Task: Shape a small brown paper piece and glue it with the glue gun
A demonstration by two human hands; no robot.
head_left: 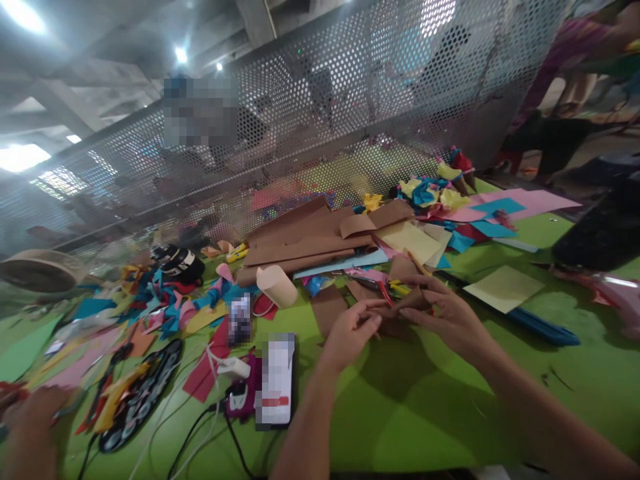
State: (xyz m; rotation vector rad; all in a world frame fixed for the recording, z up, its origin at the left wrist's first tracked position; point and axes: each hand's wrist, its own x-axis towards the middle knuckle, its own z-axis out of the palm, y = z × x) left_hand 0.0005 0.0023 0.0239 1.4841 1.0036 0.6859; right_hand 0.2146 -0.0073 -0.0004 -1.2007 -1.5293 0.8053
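Nearest the lens, my two forearms run up over the green worktop to a small brown paper piece, the landmark here. My left hand closes its fingers on the piece's left edge; my right hand pinches its right side, fingers narrow. Left of the piece lies a paper roll; behind it, brown sheets. I judge a clean fold needs edges aligned first, then a firm crease.

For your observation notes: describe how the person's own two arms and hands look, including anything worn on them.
Both forearms are bare, with no sleeves in view. The left hand and right hand wear no gloves; no ring, watch or bracelet is visible. Fingernails look short and unpainted, though blurred.
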